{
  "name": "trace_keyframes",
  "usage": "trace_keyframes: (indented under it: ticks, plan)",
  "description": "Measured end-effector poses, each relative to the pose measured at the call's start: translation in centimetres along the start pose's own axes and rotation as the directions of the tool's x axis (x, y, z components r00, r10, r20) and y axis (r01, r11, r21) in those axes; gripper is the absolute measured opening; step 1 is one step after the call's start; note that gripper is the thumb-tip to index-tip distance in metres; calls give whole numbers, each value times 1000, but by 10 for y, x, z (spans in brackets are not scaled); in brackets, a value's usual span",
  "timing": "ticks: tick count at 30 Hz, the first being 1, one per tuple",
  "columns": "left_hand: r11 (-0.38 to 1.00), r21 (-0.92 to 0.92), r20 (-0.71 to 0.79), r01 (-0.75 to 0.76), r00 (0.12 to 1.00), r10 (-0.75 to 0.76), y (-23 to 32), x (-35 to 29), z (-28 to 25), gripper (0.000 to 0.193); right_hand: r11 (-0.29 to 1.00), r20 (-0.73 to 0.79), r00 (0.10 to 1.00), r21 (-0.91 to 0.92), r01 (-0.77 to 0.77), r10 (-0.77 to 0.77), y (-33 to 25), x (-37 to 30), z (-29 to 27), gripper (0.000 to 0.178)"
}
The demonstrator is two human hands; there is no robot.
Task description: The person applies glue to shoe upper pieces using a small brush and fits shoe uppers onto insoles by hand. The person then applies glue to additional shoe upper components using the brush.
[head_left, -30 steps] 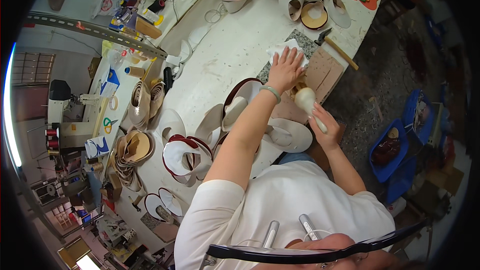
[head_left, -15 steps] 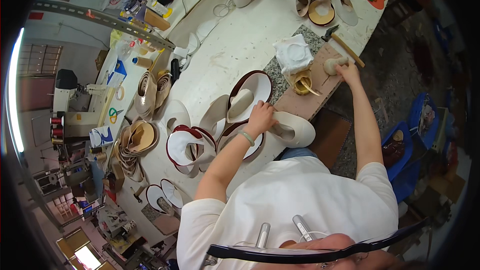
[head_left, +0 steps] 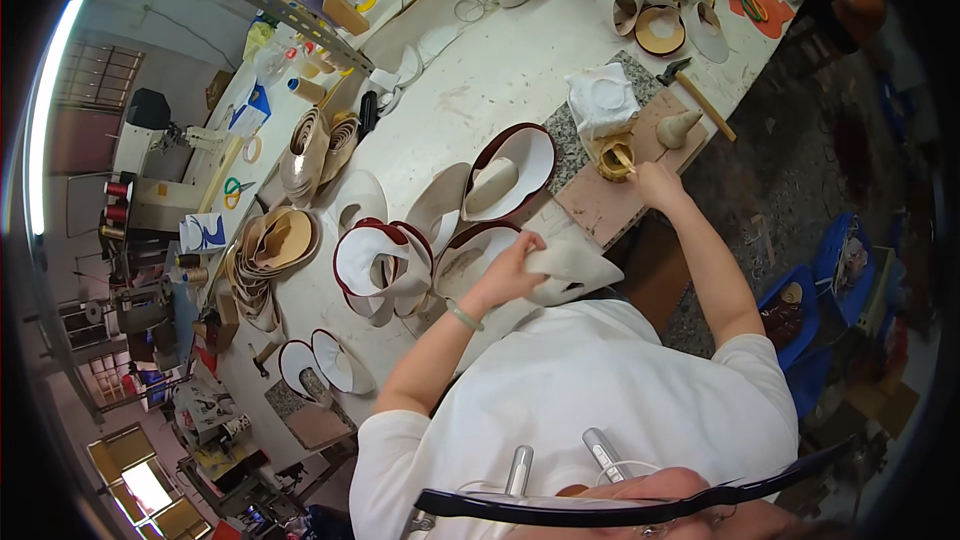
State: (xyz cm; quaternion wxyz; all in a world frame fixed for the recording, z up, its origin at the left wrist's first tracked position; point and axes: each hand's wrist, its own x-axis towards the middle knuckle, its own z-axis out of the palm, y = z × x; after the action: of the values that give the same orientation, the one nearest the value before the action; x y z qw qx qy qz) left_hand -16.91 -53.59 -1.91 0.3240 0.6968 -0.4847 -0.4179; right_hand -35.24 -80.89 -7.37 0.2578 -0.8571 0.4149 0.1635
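My left hand (head_left: 508, 275) is closed on the edge of a pale shoe upper (head_left: 572, 268), raised and tilted at the table's near edge. My right hand (head_left: 657, 186) is at the yellow-crusted pot (head_left: 606, 158), its fingers closed on the pale handle of a brush (head_left: 622, 154) that stands in it. The brush's lower end is hidden inside the pot. A beige cone-shaped piece (head_left: 680, 128) sits on the pinkish board (head_left: 598, 210), just beyond my right hand. Left of my left hand lie several pale uppers with dark red edging (head_left: 385, 265).
A crumpled white cover (head_left: 602, 100) lies behind the pot on a speckled slab (head_left: 568, 145). A hammer (head_left: 705, 105) rests at the table's right edge. More uppers (head_left: 660, 30) are heaped at the far end. Blue baskets (head_left: 795, 310) stand on the floor to the right.
My right hand has left the cone-shaped piece and come nearer to the brush in the pot. My left hand has lifted and tilted the pale upper. The view has shifted slightly.
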Motion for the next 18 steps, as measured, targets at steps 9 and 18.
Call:
trace_keyframes:
  ticks: [9,18]
  plan:
    - [464,-850,203,248,968,-147,-27,-105,-16,58,990,-431,892,85,-111,137,-7,-69,68,24]
    - [300,-954,-58,-17,990,-131,3,-125,-46,50,965,-399,879,122,-230,260,-6,-72,91,21]
